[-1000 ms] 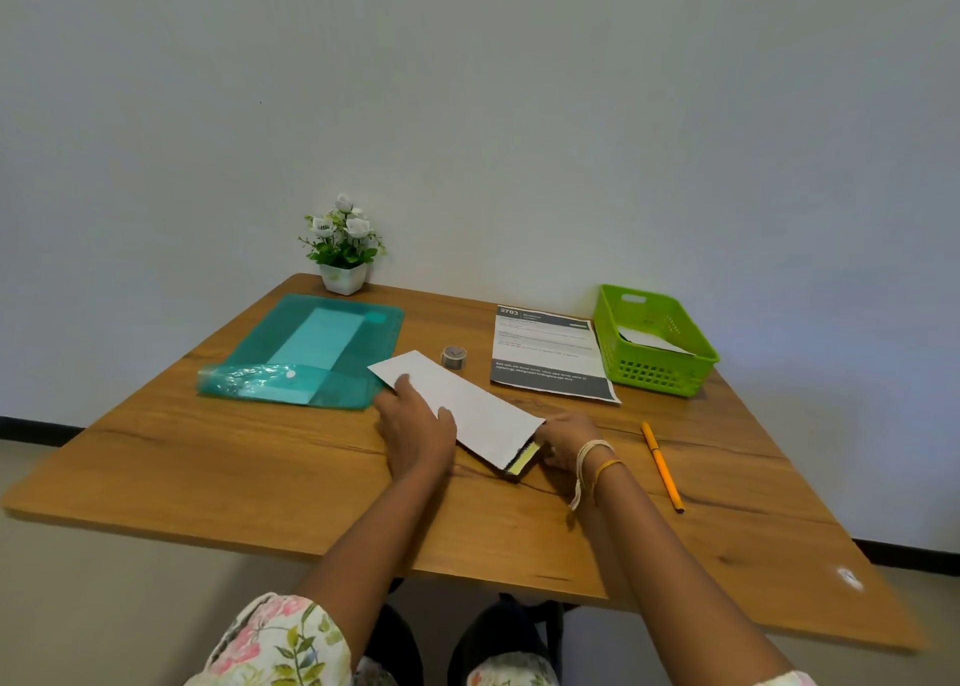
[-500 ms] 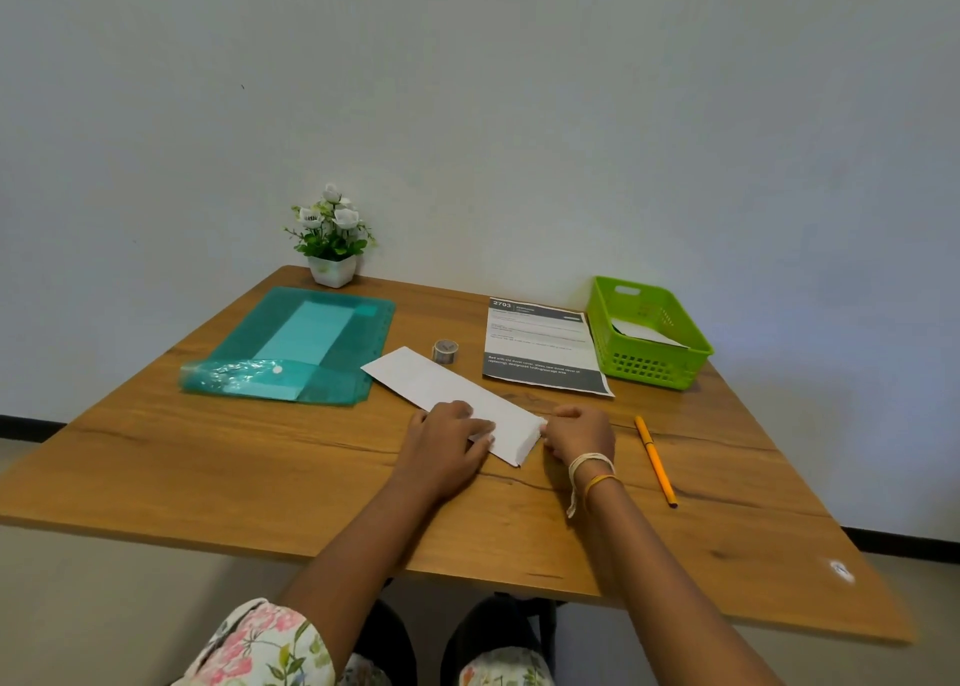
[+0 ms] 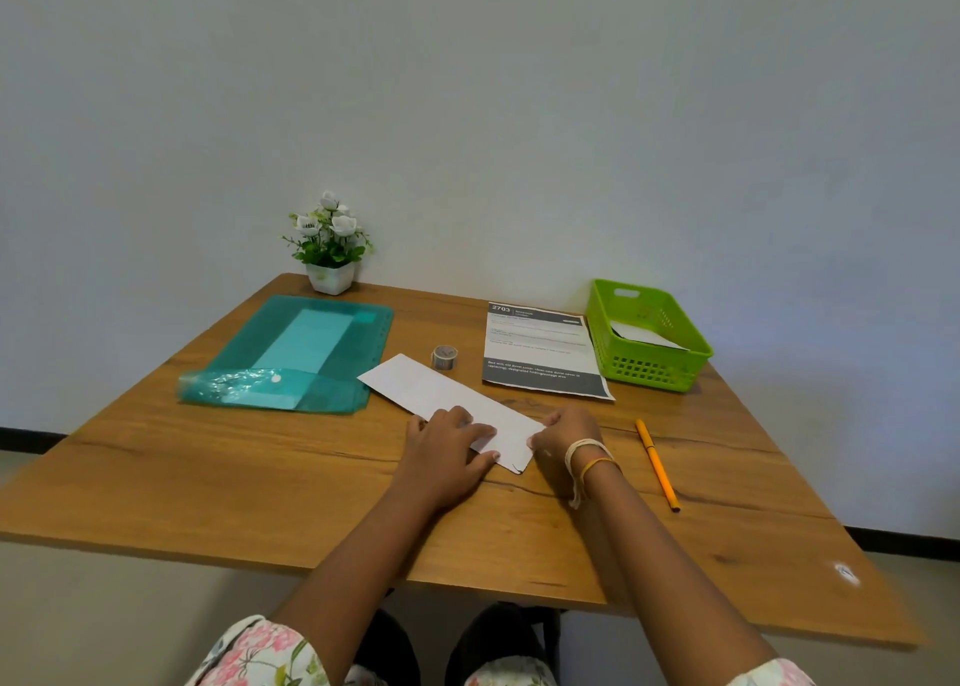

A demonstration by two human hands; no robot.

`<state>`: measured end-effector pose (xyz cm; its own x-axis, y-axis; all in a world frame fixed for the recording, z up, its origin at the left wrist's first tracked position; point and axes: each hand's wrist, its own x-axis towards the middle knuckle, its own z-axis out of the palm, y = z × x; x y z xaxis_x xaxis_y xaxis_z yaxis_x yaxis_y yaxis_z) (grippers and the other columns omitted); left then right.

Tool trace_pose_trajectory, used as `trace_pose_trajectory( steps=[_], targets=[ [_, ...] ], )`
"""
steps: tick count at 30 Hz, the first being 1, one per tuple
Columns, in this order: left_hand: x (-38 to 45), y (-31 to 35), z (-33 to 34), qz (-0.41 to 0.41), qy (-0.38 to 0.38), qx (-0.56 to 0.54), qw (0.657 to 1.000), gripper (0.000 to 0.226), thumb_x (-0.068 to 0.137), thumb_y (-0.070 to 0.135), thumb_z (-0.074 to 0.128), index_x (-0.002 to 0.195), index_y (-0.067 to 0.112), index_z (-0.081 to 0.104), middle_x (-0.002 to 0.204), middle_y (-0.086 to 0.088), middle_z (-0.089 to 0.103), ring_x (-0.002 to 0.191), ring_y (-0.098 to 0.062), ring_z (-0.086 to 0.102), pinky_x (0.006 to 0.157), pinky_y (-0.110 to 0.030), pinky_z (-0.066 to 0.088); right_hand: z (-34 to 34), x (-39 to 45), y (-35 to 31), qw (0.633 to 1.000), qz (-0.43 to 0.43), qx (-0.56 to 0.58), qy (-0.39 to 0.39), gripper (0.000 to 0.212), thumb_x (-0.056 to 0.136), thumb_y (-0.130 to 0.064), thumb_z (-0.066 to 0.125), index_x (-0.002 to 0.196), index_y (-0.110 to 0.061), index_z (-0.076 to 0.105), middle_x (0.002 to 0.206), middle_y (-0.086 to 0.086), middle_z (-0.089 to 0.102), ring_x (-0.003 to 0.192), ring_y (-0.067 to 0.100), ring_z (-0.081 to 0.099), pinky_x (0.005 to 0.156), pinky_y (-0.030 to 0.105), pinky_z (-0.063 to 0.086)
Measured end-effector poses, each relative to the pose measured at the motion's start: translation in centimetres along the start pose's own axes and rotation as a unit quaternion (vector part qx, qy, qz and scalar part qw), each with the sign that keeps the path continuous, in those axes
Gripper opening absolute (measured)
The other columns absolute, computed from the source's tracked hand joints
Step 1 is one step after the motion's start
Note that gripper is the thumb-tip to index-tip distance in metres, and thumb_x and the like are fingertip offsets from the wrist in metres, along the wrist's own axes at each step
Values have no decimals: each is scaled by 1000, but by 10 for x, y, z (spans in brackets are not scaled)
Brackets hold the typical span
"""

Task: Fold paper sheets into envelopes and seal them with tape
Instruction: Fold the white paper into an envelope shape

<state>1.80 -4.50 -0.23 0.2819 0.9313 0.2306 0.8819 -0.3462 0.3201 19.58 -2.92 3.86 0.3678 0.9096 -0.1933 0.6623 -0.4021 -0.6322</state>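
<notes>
1. White folded paper sheet (image 3: 451, 398) lies flat on the wooden tabletop (image 3: 218, 467), between the teal plastic folder (image 3: 291, 358) and the orange pen (image 3: 657, 464).
2. Left hand (image 3: 448, 443) rests on the sheet, fingers extended and pressing down.
3. Right hand (image 3: 563, 433) pinches the sheet's near end, fingers curled.
4. Likely step: creasing. Align edges first, then press outward along the fold.
5. Tape roll (image 3: 444, 357), small and cylindrical, stands just beyond the sheet.

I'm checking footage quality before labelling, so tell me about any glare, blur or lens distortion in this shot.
Head view: wide-angle bending bows the wooden table's edges; glare glints on the teal plastic folder's crumpled near end; small print on the printed sheet is too soft to read; both hands, left hand and right hand, look reasonably sharp on the folded white paper.
</notes>
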Motion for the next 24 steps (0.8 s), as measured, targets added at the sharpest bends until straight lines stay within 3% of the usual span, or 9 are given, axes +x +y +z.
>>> trace_pose_trajectory(
  steps=[5, 8, 11, 13, 16, 21, 24],
  targets=[
    [0, 1, -1, 4, 3, -8, 1000, 44, 90, 59, 44, 130, 41, 53, 134, 9, 49, 124, -9, 40, 109, -46, 25, -6, 14, -9, 998, 54, -11, -23, 65, 57, -25, 89, 112, -5, 62, 110, 11, 67, 97, 27, 66, 73, 33, 56],
    [-2, 3, -3, 8, 18, -19, 1000, 44, 90, 57, 46, 130, 40, 52, 136, 8, 47, 126, -10, 39, 112, -47, 22, -11, 10, -13, 996, 73, 27, -46, 43, 65, -24, 85, 99, -8, 64, 85, 6, 68, 66, 17, 61, 53, 25, 50],
    [-4, 7, -4, 57, 81, -70, 993, 42, 90, 50, 53, 129, 34, 56, 137, 5, 49, 125, -11, 42, 112, -43, 28, -10, 10, -15, 977, 108, 156, -101, 14, 77, -10, 75, 79, -7, 62, 68, 6, 61, 58, 13, 56, 50, 22, 50],
    [-7, 10, -4, 117, 122, -92, 981, 41, 89, 45, 57, 124, 24, 62, 130, 1, 57, 117, -12, 49, 102, -32, 42, -7, 2, -17, 946, 123, 258, -154, 11, 81, -4, 70, 78, -7, 60, 68, 6, 59, 60, 13, 56, 45, 21, 52],
    [-12, 17, -2, 162, 128, -67, 976, 46, 86, 44, 61, 122, 16, 63, 120, -2, 64, 107, -11, 58, 87, -19, 47, -2, -7, -18, 910, 117, 356, -176, 11, 81, -5, 71, 78, -8, 61, 70, 5, 62, 61, 12, 58, 47, 19, 51],
    [-15, 20, -4, 146, 201, -45, 968, 25, 90, 21, 61, 113, 12, 66, 101, -4, 69, 87, -14, 65, 71, -22, 55, 4, -18, -20, 899, 52, 397, -179, 16, 76, -15, 77, 77, -8, 63, 61, 3, 55, 51, 11, 48, 48, 21, 40],
    [-13, 15, -19, 88, 267, -90, 955, 27, 88, 10, 62, 114, 9, 67, 102, -7, 72, 88, -16, 68, 76, -20, 52, 9, -27, -24, 871, 3, 443, -212, 28, 78, -28, 77, 92, -8, 63, 69, 4, 61, 51, 11, 48, 48, 24, 39]
  ],
)
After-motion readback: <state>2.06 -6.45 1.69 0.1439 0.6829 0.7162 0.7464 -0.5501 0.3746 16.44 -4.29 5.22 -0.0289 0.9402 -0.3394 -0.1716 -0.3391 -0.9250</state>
